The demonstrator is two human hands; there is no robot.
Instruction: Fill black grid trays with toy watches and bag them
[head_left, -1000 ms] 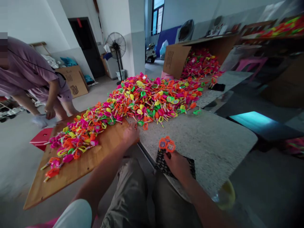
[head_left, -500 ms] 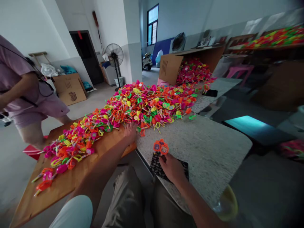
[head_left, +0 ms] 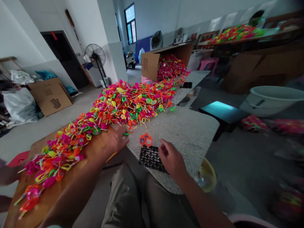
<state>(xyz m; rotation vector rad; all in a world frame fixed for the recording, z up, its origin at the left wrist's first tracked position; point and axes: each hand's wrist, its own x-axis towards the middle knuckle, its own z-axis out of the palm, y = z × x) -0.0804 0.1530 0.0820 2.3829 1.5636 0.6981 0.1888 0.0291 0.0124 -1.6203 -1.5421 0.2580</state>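
Observation:
A long heap of small neon plastic toys (head_left: 123, 104) runs across a wooden board (head_left: 78, 177) and a speckled stone table (head_left: 190, 133). My left hand (head_left: 116, 141) lies at the near edge of the heap. Its fingers are curled round a small green toy (head_left: 125, 134). A black grid tray (head_left: 150, 157) sits at the table's front edge, and a few orange toys (head_left: 145, 140) stand upright on its far side. My right hand (head_left: 172, 158) rests on the tray just right of them with its fingers spread, holding nothing.
A cardboard box (head_left: 150, 63) on its side spills more toys at the far end. A black phone (head_left: 187, 85) lies near it. A yellow-capped container (head_left: 206, 175), a teal stool (head_left: 223, 114) and a white basin (head_left: 273, 98) are to the right. Another person's arm (head_left: 7, 174) shows at the left edge.
My right hand has let go of the orange toys, which now stand on the black tray. My view has swung to the right. The person in purple has slipped out at the left.

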